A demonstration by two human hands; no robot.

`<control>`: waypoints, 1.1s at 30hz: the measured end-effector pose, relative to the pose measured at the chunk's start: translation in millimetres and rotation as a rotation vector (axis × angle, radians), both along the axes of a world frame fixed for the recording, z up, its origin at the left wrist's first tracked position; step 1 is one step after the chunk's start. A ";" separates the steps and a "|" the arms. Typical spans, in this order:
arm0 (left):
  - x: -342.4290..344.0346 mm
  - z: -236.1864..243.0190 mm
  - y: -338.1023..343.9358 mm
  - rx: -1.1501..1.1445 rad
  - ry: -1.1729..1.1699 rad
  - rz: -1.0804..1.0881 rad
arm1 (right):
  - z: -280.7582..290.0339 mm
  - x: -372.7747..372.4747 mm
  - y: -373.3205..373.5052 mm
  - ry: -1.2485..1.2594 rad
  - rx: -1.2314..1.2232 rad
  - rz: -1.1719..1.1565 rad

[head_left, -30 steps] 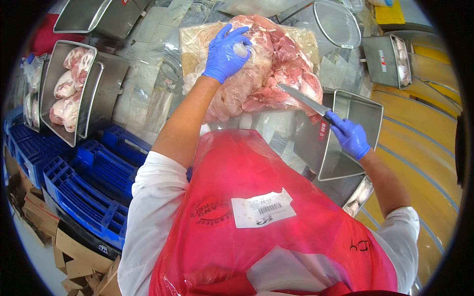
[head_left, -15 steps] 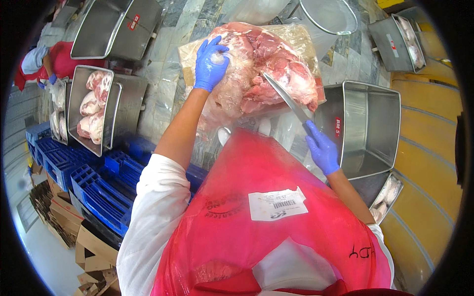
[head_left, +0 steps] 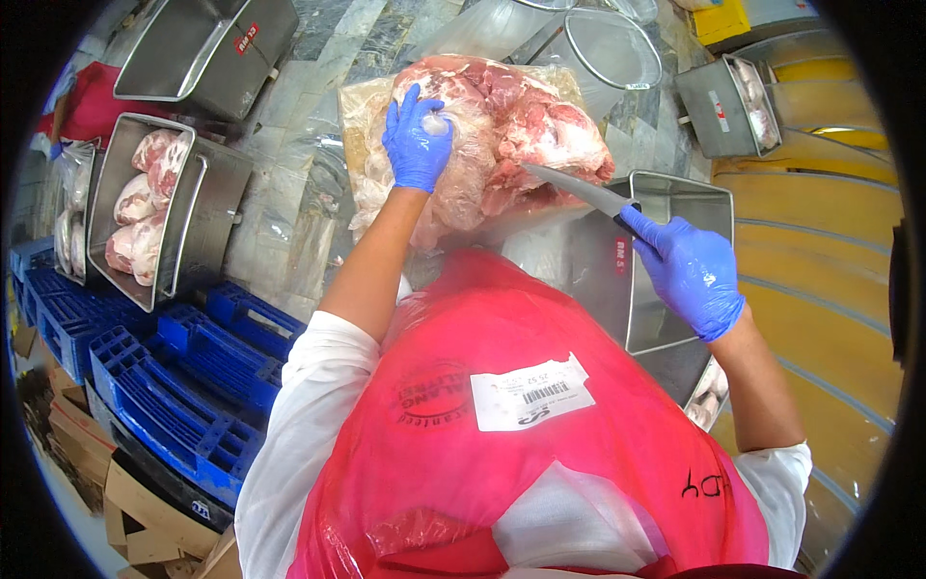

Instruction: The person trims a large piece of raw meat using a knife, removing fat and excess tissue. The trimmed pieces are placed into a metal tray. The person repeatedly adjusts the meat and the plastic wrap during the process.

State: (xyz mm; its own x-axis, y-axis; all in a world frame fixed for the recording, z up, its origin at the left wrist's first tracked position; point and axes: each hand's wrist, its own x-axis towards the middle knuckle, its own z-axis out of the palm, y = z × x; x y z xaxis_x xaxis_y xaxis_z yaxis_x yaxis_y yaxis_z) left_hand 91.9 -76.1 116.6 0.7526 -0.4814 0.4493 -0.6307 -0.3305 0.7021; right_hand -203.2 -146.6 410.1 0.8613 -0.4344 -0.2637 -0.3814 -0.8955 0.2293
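A large heap of raw meat [head_left: 550,130] lies ahead of me on a cardboard sheet [head_left: 359,145], its left part covered by clear plastic wrap [head_left: 453,183]. On that part rests my blue-gloved left hand [head_left: 418,145], thumb and fingers curled round a pale bulge of the plastic. My right hand [head_left: 693,275], also in a blue glove, is closed round the dark handle of a long knife [head_left: 584,191]. The blade points left, its tip close to the lower edge of the bare meat; I cannot tell whether it touches.
An open metal bin [head_left: 680,203] stands right beside the meat. Another with meat pieces [head_left: 135,198] stands left, near blue pallets [head_left: 183,386]. Hoops with clear bags [head_left: 612,48] stand beyond, and a metal bin [head_left: 723,111] farther right. Part of a person in red [head_left: 92,106] shows far left.
My right hand has come up and to the right with the knife, turning the blade flatter. The left hand keeps its place on the plastic. The whole view has shifted slightly.
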 end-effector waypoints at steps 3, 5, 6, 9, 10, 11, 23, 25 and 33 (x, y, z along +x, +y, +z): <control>3.6 1.5 1.0 0.009 0.024 -0.006 | 21.7 22.2 9.1 0.054 0.010 0.093; 7.0 0.1 0.2 0.020 0.016 -0.022 | 20.7 27.4 13.3 0.120 -0.042 0.123; 8.0 -0.7 -0.7 0.024 0.010 -0.034 | 19.1 28.6 15.9 0.151 -0.069 0.134; 9.3 -0.1 -1.6 0.080 0.031 -0.036 | 8.7 34.6 24.5 0.112 -0.117 0.143; 10.6 0.5 -1.8 0.087 0.039 -0.047 | 8.1 36.3 26.4 0.118 -0.115 0.136; 12.6 1.1 -1.2 0.098 0.046 -0.060 | 7.4 37.6 29.1 0.124 -0.110 0.127; 18.0 0.9 -4.9 0.194 -0.073 -0.093 | -55.6 20.6 -21.6 0.106 0.102 0.126; 13.8 -1.1 -1.6 0.178 -0.112 -0.111 | -81.2 -12.2 -38.4 0.079 0.180 0.088; 24.3 3.2 -4.7 0.142 -0.188 -0.176 | -195.6 -91.3 -118.6 -0.088 0.316 0.139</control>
State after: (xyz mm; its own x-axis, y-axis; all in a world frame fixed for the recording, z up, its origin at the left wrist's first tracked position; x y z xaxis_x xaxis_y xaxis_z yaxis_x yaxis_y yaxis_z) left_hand 116.2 -80.8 119.8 0.5619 -0.6653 0.4916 -0.8016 -0.2913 0.5220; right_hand -294.6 -265.2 214.5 0.9318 -0.2200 -0.2888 -0.2568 -0.9617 -0.0958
